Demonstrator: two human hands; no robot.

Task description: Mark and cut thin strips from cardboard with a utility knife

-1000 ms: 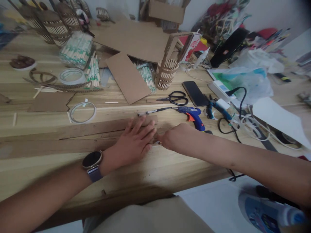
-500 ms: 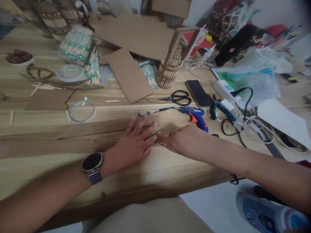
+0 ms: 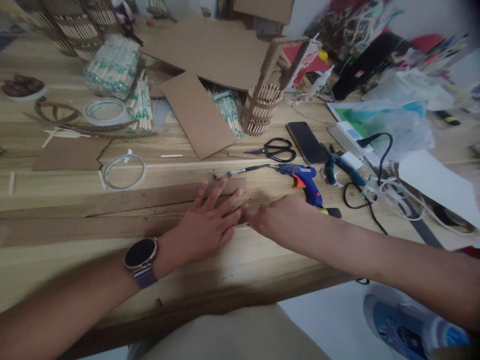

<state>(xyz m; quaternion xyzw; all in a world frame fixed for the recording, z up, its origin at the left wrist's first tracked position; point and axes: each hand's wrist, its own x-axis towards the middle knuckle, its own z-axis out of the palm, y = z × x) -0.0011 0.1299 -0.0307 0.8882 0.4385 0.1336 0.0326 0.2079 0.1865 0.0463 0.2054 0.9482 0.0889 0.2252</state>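
My left hand [image 3: 210,215] lies flat with spread fingers on the brown cardboard strips [image 3: 123,202], pressing on them near their right end. On that wrist is a watch. My right hand [image 3: 273,215] is closed, its fingertips low against the left index finger and thumb at the strips' end; what it grips is hidden. A yellow-and-black end of some object [image 3: 330,212] shows just beyond the right wrist, and I cannot tell whether the hand holds it. Above the hands lie a pen [image 3: 234,173], a blue glue gun [image 3: 305,180] and black-handled scissors [image 3: 275,150].
Behind are cardboard sheets [image 3: 198,115], a small stick basket [image 3: 262,107], bundled wrapped chopsticks [image 3: 114,65] and tape rolls [image 3: 123,171]. To the right are a phone [image 3: 306,142], pliers [image 3: 343,167] and looped cables [image 3: 378,187]. The table's front edge runs close below my hands.
The right hand has shifted slightly, and a yellow bit by its fingertips is now out of sight. More of the yellow-and-black object shows past the wrist. My left hand stays in place.
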